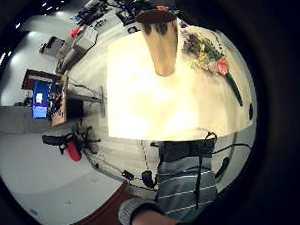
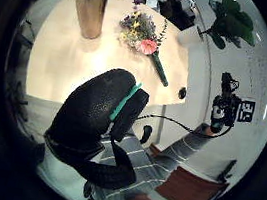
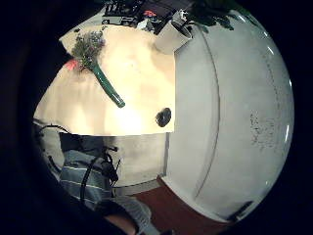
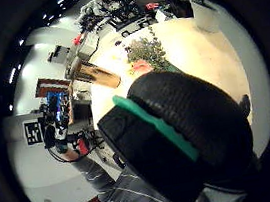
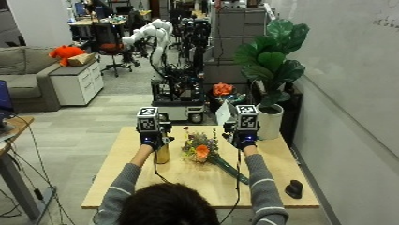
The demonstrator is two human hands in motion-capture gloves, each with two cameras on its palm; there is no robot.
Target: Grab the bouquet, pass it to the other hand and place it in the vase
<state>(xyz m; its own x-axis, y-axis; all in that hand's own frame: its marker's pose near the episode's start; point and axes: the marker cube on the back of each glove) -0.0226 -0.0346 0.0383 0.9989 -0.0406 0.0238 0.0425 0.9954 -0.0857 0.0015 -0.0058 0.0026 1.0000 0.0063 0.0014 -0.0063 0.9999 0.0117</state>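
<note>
Lying flat on the table (image 5: pixel 124 187), the bouquet (image 5: pixel 203 152) rests with its blooms toward the far edge and its dark green wrapped stem pointing back toward the person's right, a placing that offers the stem to whichever hand reaches first. The vase (image 5: pixel 161 153), a tall golden one, stands upright just beside the flowers on their left, mouth open and free to receive them. Both hands are raised above the table: the left hand (image 5: pixel 150 140) hovers in front of the vase and the right hand (image 5: pixel 243 139) hangs past the bouquet's right side, neither touching anything. In the thumb-side palm views a gloved thumb of each hand curves loosely with nothing in it, so the fingers seem relaxed and gripping nothing, though the outside view hides them. I judge the task has not begun; the first step, taking up the bouquet, lies ahead. A small dark object (image 5: pixel 293 188) sits near the table's right front corner, well apart from the flowers.
</note>
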